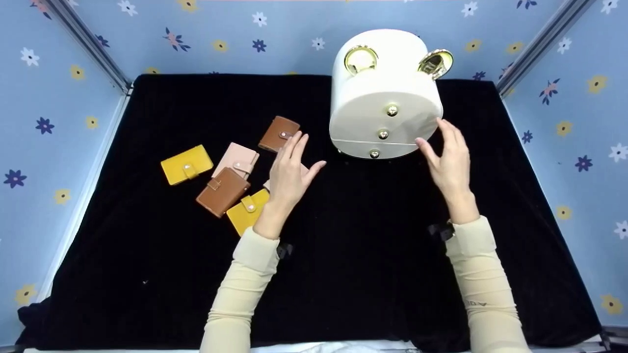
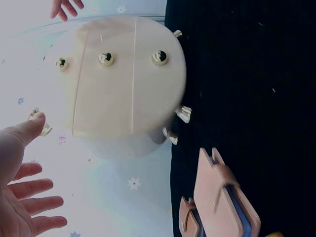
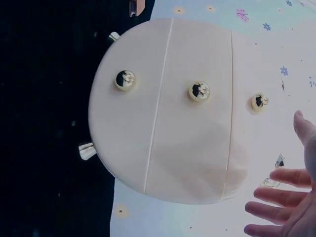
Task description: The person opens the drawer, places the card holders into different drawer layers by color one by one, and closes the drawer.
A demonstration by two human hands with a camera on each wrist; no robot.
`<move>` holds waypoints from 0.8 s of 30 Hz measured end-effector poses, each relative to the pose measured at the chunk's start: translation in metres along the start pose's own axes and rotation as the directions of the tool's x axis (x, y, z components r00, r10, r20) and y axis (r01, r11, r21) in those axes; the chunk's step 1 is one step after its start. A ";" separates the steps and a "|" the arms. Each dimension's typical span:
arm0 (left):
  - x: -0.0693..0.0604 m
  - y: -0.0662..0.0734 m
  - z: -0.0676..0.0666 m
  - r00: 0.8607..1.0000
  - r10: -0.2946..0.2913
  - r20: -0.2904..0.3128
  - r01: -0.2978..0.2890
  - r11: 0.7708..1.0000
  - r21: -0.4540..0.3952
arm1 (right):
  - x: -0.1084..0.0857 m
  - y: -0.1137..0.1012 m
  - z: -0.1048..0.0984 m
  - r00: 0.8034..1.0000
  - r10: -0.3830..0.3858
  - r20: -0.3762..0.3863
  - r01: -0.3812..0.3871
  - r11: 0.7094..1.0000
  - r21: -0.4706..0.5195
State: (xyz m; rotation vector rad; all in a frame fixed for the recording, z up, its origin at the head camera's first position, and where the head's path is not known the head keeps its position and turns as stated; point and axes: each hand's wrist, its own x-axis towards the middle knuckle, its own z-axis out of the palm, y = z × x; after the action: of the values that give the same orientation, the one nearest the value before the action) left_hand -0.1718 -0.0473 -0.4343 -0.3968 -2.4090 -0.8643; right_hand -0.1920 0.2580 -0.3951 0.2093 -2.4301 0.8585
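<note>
Left hand (image 1: 289,175), right hand (image 1: 451,165) — fingers extended
White drawer box (image 1: 378,88) ahead, between them — wallets (image 1: 223,192) beside and under the left.

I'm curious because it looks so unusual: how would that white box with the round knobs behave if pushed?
The white box would probably stay stiff, as it shows no sag. Its smooth, shiny front may feel slippery. Despite being rounded, it seems unlikely to roll while standing on those small feet.
</note>
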 end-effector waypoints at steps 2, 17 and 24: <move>0.003 0.004 0.003 1.000 0.006 -0.011 -0.006 1.000 -0.017 | 0.005 0.000 0.000 0.999 -0.016 -0.052 0.018 0.999 0.033; 0.024 0.029 0.024 1.000 -0.023 -0.006 0.021 0.982 -0.185 | 0.041 0.008 0.000 0.983 0.070 -0.169 -0.049 0.991 0.126; 0.037 0.036 0.034 0.999 -0.043 0.019 0.047 0.964 -0.263 | 0.058 0.009 -0.001 0.971 0.222 -0.090 -0.206 0.966 0.155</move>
State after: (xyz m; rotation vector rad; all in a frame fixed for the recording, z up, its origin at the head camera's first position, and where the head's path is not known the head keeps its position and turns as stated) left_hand -0.1994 0.0054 -0.4165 -0.4500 -2.3282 -1.2121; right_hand -0.2436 0.2675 -0.3677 -0.0475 -2.3207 1.1141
